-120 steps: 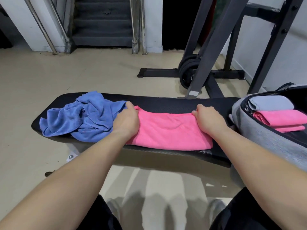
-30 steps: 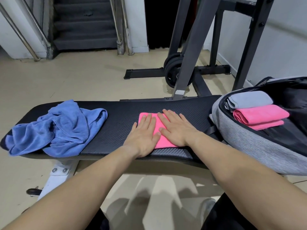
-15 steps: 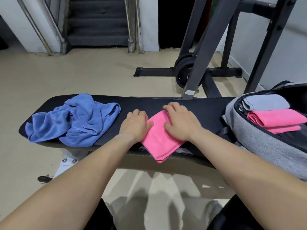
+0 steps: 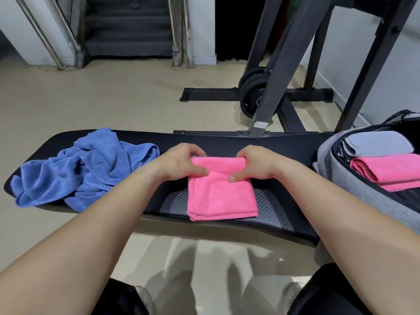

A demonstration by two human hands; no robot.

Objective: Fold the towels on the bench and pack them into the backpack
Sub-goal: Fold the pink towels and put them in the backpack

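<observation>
Folded pink towel lies mid-frame on the black bench; crumpled blue towel at left; open grey backpack at right holds a grey towel and second pink towel.

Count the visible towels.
4: crumpled blue towel, left end of black bench; folded pink towel mid-bench; grey towel and second pink towel inside the grey backpack. Others may be hidden.

Soft, even indoor light, moderately bright. The glossy floor shows pale reflections and blurred shadows near, below the bench. Wide-angle distortion bends the edges.
</observation>
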